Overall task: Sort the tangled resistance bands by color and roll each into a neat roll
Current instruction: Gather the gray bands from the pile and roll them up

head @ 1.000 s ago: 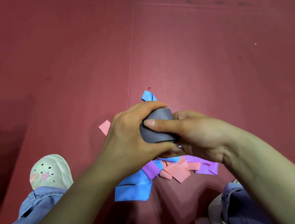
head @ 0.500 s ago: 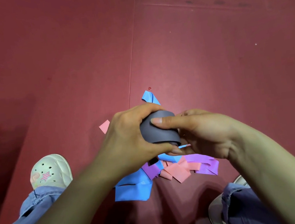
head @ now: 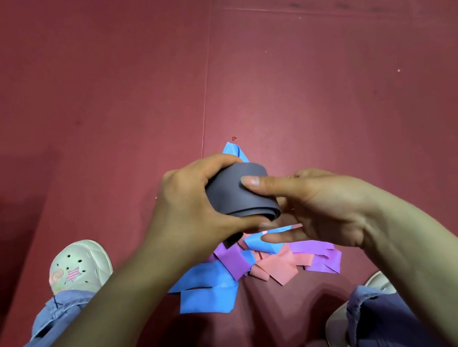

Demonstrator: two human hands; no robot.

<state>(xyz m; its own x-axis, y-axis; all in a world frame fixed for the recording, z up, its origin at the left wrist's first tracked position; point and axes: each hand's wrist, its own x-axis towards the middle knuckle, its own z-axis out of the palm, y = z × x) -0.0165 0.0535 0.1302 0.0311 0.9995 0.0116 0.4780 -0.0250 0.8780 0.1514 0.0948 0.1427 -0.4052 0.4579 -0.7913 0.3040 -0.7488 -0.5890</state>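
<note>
Head view, frame centre: the left hand is gripping the grey roll, fingers curling round it, while the right hand is pinching it, thumb on top. The tangled bands are lying just below on the red floor.

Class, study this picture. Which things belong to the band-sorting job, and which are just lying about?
Part of the job: grey roll, gripped by the left hand and the right hand; blue bands, purple bands and pink bands, piled below.
Just there: white shoe, jeans, red floor.
</note>
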